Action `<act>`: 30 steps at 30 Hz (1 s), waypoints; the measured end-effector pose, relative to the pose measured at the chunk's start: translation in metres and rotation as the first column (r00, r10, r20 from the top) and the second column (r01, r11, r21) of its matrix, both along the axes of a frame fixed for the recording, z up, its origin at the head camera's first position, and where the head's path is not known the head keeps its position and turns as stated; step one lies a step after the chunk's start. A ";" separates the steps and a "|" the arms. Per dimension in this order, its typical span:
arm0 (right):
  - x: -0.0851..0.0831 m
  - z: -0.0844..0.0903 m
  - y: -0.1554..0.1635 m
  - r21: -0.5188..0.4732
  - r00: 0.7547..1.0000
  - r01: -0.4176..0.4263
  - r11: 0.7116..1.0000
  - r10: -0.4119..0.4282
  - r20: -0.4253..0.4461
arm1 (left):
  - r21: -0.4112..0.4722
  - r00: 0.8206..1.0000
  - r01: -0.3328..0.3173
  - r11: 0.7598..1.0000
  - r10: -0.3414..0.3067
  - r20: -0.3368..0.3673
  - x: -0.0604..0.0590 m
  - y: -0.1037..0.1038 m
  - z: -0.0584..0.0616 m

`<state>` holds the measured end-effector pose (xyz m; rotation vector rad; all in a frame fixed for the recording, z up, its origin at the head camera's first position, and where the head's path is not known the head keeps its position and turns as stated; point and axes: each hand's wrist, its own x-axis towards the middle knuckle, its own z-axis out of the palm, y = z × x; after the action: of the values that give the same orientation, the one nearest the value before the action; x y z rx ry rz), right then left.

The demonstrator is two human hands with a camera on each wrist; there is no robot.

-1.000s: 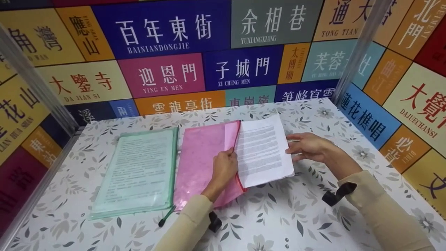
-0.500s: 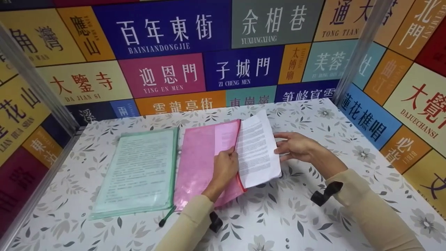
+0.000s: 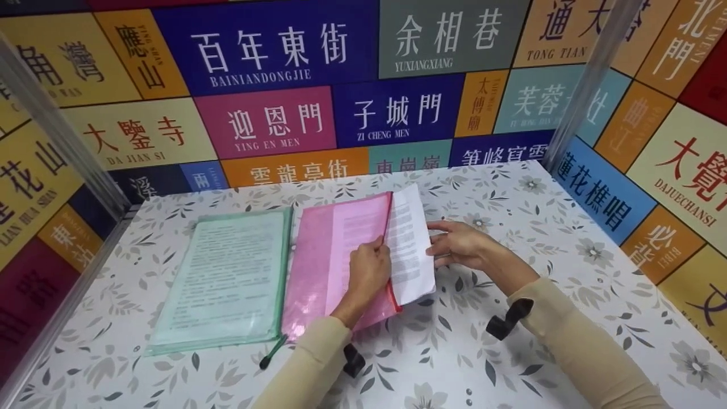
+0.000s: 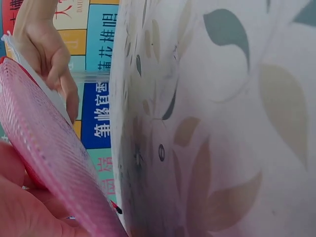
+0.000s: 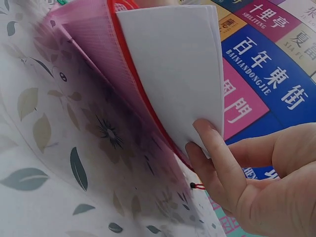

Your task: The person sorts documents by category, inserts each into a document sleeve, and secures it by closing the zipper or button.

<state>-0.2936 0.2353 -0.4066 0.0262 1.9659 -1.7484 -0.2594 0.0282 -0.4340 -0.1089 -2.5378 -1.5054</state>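
A pink translucent zip folder with a red zip edge lies in the middle of the table, its right side lifted. My left hand grips that edge, thumb on top. A stack of printed paper sheets is partly inside the folder, and its right portion sticks out past the red edge. My right hand pinches the outer edge of the sheets between thumb and fingers. From the right wrist view, fingers press against the blank underside of the sheets. The printed part inside shows faintly through the pink plastic.
Left of the pink folder lies a green translucent folder with printed pages inside; its dark-tipped zip pull points toward me. The table has a floral cover. Walls with coloured sign panels enclose the back and sides.
My right hand has moved left, pushing the paper sheets deeper into the pink folder, so less paper sticks out. My left hand has kept its hold on the folder's edge.
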 end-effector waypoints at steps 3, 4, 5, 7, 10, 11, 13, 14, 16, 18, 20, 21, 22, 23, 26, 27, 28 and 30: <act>0.000 -0.003 -0.008 -0.019 1.000 -0.002 1.000 0.002 -0.005 | -0.004 1.000 0.007 1.000 -0.007 -0.020 0.001 0.002 0.001; -0.001 -0.003 -0.011 -0.029 1.000 -0.003 1.000 0.002 -0.005 | -0.008 1.000 0.011 1.000 -0.012 -0.026 0.001 0.002 0.001; -0.001 -0.004 -0.013 -0.038 1.000 -0.005 0.999 0.004 -0.005 | -0.015 0.999 0.012 1.000 -0.013 -0.029 0.001 0.002 0.002; -0.001 -0.004 -0.018 -0.046 1.000 -0.011 0.999 0.010 -0.007 | -0.034 0.999 0.003 0.999 -0.005 -0.043 0.002 0.002 0.002; -0.002 -0.005 -0.024 -0.039 1.000 -0.014 0.999 0.013 -0.009 | -0.051 0.999 -0.006 0.999 0.004 -0.052 0.002 0.001 0.004; -0.002 -0.005 -0.025 -0.034 1.000 -0.013 0.999 0.013 -0.011 | -0.054 0.998 -0.011 0.998 0.008 -0.056 0.002 0.001 0.004; -0.002 -0.005 -0.029 -0.024 1.000 -0.007 1.000 0.006 -0.015 | -0.052 0.998 -0.013 0.999 0.009 -0.059 0.002 0.001 0.004; -0.002 -0.005 -0.031 -0.020 1.000 -0.006 1.000 0.006 -0.020 | -0.051 0.998 -0.013 0.999 0.010 -0.056 0.002 0.001 0.004; -0.002 -0.005 -0.034 -0.010 1.000 -0.001 1.000 0.001 -0.027 | -0.048 0.999 -0.010 0.999 0.008 -0.052 0.002 0.001 0.003; -0.002 -0.006 -0.038 0.005 0.999 0.000 1.000 0.001 -0.041 | -0.041 0.999 -0.010 0.999 0.008 -0.047 0.002 0.001 0.003; -0.002 -0.006 -0.041 0.024 0.998 -0.004 1.000 0.006 -0.060 | -0.034 0.999 -0.007 0.999 0.005 -0.042 0.002 0.002 0.003; -0.002 -0.005 -0.042 0.031 0.998 -0.007 0.999 0.009 -0.066 | -0.029 0.999 -0.004 1.000 0.003 -0.041 0.002 0.002 0.003; -0.001 -0.005 -0.044 0.035 0.997 -0.011 0.999 0.014 -0.073 | -0.021 0.999 0.002 1.000 -0.003 -0.034 0.002 0.002 0.004; -0.001 -0.005 -0.046 0.039 0.997 -0.013 0.999 0.016 -0.077 | -0.014 1.000 0.004 1.000 -0.005 -0.030 0.002 0.002 0.004; 0.000 -0.004 -0.052 0.045 0.996 -0.025 0.999 0.029 -0.087 | -0.004 0.999 0.017 1.000 -0.017 -0.028 0.003 0.003 0.004; 0.000 -0.004 -0.054 0.049 0.996 -0.029 0.998 0.033 -0.088 | -0.003 1.000 0.019 1.000 -0.019 -0.025 0.003 0.003 0.005; 0.000 -0.005 -0.057 0.054 0.995 -0.029 0.998 0.034 -0.089 | 0.001 1.000 0.024 1.000 -0.024 -0.017 0.003 0.003 0.005; 0.000 -0.005 -0.061 0.061 0.996 -0.027 0.998 0.033 -0.088 | 0.006 1.000 0.031 1.000 -0.031 -0.004 0.003 0.003 0.005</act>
<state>-0.2935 0.1742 -0.4115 -0.0617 2.0712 -1.6984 -0.2563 0.0307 -0.4288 -0.1512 -2.5399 -1.5218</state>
